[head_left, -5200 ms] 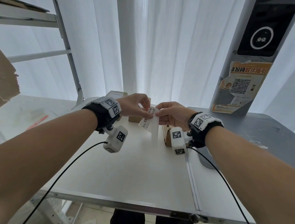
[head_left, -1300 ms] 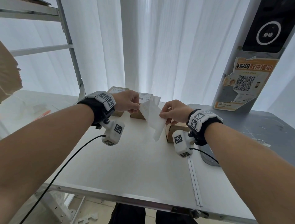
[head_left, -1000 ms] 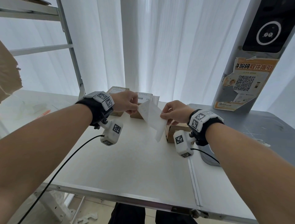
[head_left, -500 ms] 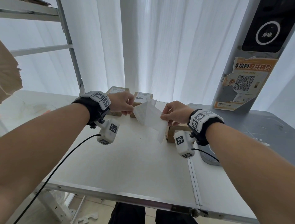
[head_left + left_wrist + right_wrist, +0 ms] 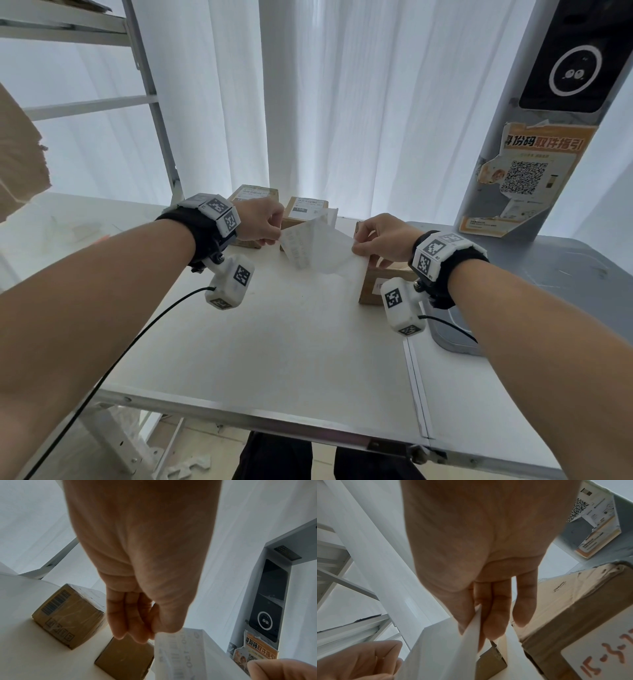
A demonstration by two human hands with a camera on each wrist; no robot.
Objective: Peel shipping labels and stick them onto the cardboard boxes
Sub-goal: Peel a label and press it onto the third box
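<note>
Both hands hold one white shipping label (image 5: 315, 250) above the table, stretched between them. My left hand (image 5: 263, 222) pinches its left edge, where faint print shows through. My right hand (image 5: 380, 238) pinches the right edge, where the white backing (image 5: 358, 269) hangs down. In the left wrist view the label (image 5: 181, 654) hangs from thumb and fingers; in the right wrist view the paper (image 5: 467, 642) runs between thumb and fingers. A bare cardboard box (image 5: 380, 281) sits under my right hand. Two labelled boxes (image 5: 305, 210) (image 5: 253, 193) stand behind the left hand.
The white table (image 5: 260, 342) has a metal front edge and a seam on the right. A grey kiosk post with an orange QR poster (image 5: 527, 171) stands on a grey surface at the right. A metal shelf frame (image 5: 154, 113) rises at the back left.
The hands have drawn further apart, and the label now spreads wider between them, more of it freed from its backing. The left hand moved left and slightly back.
</note>
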